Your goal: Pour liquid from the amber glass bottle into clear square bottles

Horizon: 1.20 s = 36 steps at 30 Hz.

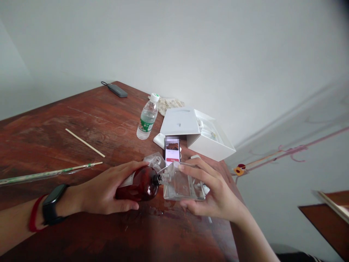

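My left hand (109, 189) is wrapped round a brown bottle (144, 183) with a black neck, tipped on its side with its mouth to the right. My right hand (211, 187) grips a clear square bottle (182, 183), also lying sideways, its neck facing left. The two mouths meet or nearly touch; I cannot tell if they are in contact. Just behind the brown bottle is another clear piece (156, 160), partly hidden by it. Wet patches (160, 209) shine on the wood below the necks.
A lit phone (172, 149) leans against a white box (180, 122); an open box part (212, 138) is beside it. A water bottle (148, 118) stands to their left. One chopstick (85, 142), a wrapped pair (51, 174) and a grey device (117, 90) lie on the wooden table (54, 112).
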Tool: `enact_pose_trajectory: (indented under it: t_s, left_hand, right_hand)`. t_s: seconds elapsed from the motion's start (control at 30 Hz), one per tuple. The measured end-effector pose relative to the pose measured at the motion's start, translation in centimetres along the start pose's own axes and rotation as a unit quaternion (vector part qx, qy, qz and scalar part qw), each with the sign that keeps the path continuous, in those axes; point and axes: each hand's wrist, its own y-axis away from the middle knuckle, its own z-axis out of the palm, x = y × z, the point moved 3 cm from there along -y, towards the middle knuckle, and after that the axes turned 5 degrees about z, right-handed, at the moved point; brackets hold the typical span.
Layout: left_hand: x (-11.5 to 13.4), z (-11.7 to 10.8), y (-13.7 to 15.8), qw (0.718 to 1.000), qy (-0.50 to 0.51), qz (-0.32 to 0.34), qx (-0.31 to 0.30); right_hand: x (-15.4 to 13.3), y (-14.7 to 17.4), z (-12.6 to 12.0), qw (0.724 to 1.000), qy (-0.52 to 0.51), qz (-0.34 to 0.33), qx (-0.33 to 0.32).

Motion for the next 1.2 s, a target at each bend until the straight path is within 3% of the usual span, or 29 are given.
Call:
enact_pose_trajectory:
  t_s: [1.2]
  left_hand:
    - [0.20,-0.18,-0.15,1.000,-0.003,-0.011,-0.018]
  right_hand:
    - [0.13,0.37,0.08,1.000,0.003,0.002,0.005]
